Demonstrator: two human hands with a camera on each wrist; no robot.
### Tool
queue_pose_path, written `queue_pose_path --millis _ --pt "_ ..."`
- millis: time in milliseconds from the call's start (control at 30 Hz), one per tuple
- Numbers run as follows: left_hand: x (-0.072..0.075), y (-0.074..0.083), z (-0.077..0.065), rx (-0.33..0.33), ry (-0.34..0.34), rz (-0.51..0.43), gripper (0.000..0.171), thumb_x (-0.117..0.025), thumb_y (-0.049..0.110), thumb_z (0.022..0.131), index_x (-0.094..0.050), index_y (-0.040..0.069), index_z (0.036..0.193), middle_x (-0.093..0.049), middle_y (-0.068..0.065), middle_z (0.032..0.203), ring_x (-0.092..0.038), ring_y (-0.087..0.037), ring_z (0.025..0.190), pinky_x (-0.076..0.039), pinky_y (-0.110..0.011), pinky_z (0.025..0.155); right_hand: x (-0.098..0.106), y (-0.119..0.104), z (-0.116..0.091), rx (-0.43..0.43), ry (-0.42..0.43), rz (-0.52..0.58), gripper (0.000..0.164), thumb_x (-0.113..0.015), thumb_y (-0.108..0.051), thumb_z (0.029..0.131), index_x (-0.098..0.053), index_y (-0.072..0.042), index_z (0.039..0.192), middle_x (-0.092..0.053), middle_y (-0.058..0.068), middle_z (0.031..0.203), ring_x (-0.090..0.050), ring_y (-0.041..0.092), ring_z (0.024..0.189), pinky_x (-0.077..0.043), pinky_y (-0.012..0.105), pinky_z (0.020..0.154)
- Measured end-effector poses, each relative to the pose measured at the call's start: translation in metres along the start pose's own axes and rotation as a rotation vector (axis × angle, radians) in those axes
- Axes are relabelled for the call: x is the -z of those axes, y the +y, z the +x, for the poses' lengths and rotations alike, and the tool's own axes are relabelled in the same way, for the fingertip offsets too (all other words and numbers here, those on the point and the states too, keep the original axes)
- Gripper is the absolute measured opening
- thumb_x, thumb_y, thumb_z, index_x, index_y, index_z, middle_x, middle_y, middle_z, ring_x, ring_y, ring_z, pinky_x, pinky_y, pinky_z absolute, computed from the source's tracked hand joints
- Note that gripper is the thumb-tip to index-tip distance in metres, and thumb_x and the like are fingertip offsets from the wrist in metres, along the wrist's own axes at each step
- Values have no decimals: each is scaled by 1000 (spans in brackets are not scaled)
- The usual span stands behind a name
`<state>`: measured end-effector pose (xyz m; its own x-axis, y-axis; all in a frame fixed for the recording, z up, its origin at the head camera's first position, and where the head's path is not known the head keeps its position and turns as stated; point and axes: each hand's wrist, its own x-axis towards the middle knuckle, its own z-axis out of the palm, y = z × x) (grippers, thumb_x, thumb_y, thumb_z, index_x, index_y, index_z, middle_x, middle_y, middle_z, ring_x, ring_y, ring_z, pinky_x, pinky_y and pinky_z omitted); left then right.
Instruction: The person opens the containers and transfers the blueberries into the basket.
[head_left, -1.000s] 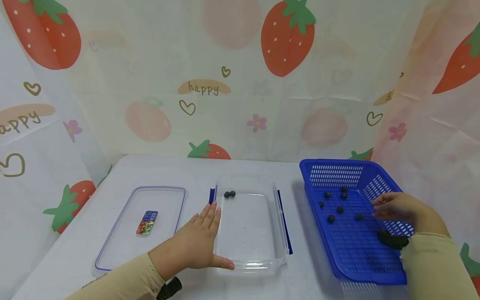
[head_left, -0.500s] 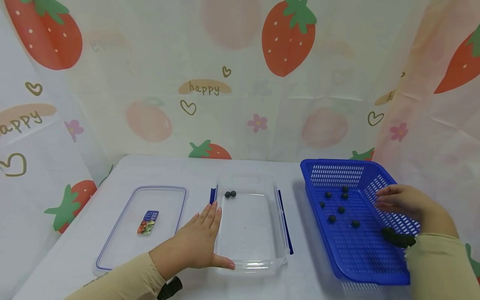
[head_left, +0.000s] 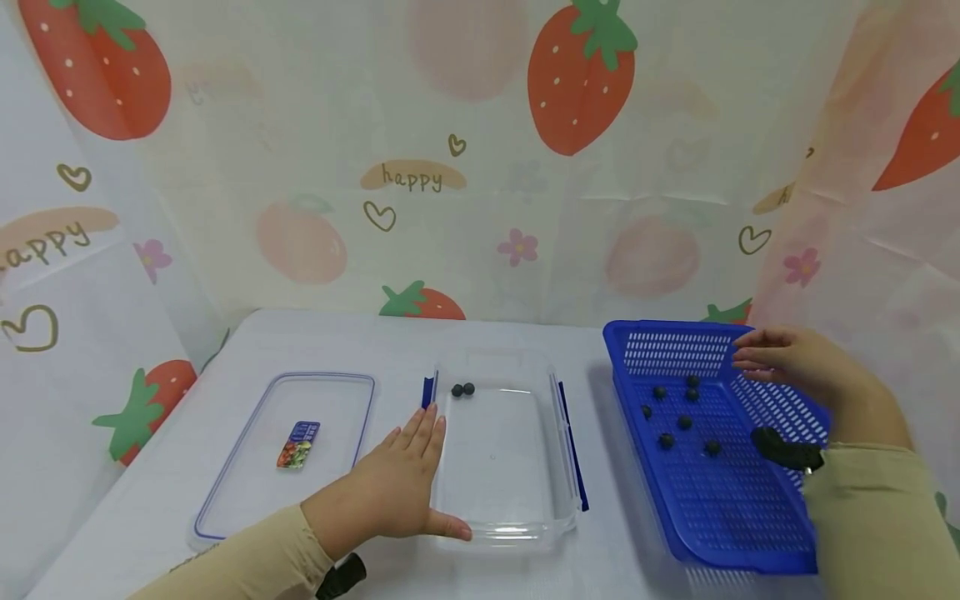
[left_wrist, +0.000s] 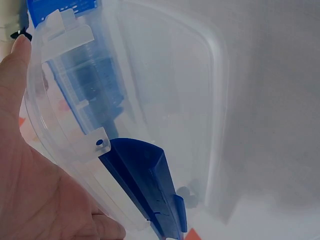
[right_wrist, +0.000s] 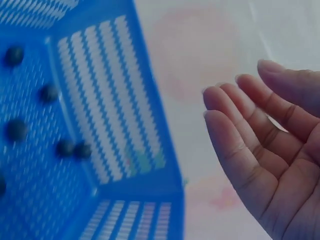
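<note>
My left hand (head_left: 386, 483) lies against the left side of a clear plastic food container (head_left: 517, 529), fingers straight and thumb at its near edge. A blue locking flap (left_wrist: 145, 180) hangs out beside that hand. Two small dark balls (head_left: 462, 390), like blueberries, sit together in the container's far left corner. My right hand (head_left: 817, 375) is raised over the far right rim of a blue mesh basket (head_left: 738, 508). In the right wrist view its loosely bent fingers (right_wrist: 225, 130) hold nothing. Several more dark balls (head_left: 685, 422) are scattered on the basket floor.
A clear lid with a blue seal (head_left: 247, 417) lies left of the container, bearing a small colourful label (head_left: 298, 444). White cloth covers the table (head_left: 495, 333). A strawberry-print curtain (head_left: 315, 108) stands behind and at both sides.
My right hand has risen from inside the basket toward its far right rim. One dark ball near it has rolled slightly nearer and left. My left hand stays in place.
</note>
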<state>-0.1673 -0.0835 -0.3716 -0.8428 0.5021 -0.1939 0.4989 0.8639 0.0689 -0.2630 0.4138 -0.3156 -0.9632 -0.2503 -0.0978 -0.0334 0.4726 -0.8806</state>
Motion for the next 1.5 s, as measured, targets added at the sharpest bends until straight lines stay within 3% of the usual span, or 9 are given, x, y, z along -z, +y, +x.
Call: queue_pose_path --millis 167,233,567,833,1100,1300,1500 --pt "0 0 0 3 3 3 124 -43 85 62 -14 -2 145 -5 -21 151 -4 -34 138 -19 -50 107 -18 -29 16 64 2 -50 41 -52 -20 94 -42 11 119 -61 -2 100 -62 6 92 -50 22 80" --pt "0 -1 -1 1 4 4 124 -42 85 62 -14 -3 144 -6 -21 151 -4 -34 138 -20 -50 107 -27 -41 23 63 -6 -73 44 -55 -23 93 -43 9 120 -60 2 103 -62 7 93 -49 22 81" --pt "-1 -1 0 -9 14 19 127 -35 89 59 -14 -2 145 -7 -21 151 -6 -35 138 -21 -49 107 -82 -82 59 94 -71 -4 36 -57 -9 90 -47 12 118 -57 15 105 -62 15 93 -51 29 81" --pt "-1 0 0 -11 16 11 124 -42 86 62 -14 -3 144 -8 -22 150 -7 -35 138 -21 -50 107 -130 -95 87 120 -98 -63 28 -61 -11 88 -56 4 111 -55 25 109 -62 21 92 -51 33 81" --pt "-1 -1 0 -7 17 25 125 -39 87 61 -15 -3 144 -8 -22 150 -7 -35 138 -22 -49 107 -187 -109 111 67 -150 -54 26 -60 -10 88 -58 1 112 -58 20 108 -62 27 95 -50 36 83" --pt "-1 -2 1 -4 11 24 127 -35 90 59 -15 -2 144 -9 -21 150 -7 -35 138 -23 -49 106 -225 -117 125 0 -126 -60 23 -62 -13 87 -62 -4 109 -61 16 107 -62 28 95 -51 34 82" --pt "-2 -1 1 -13 30 7 127 -35 90 59 -16 -2 144 -8 -21 150 -8 -35 138 -24 -50 106 -256 -122 137 -27 -100 -58 18 -65 -14 86 -65 -6 102 -65 12 99 -65 19 82 -52 32 78"
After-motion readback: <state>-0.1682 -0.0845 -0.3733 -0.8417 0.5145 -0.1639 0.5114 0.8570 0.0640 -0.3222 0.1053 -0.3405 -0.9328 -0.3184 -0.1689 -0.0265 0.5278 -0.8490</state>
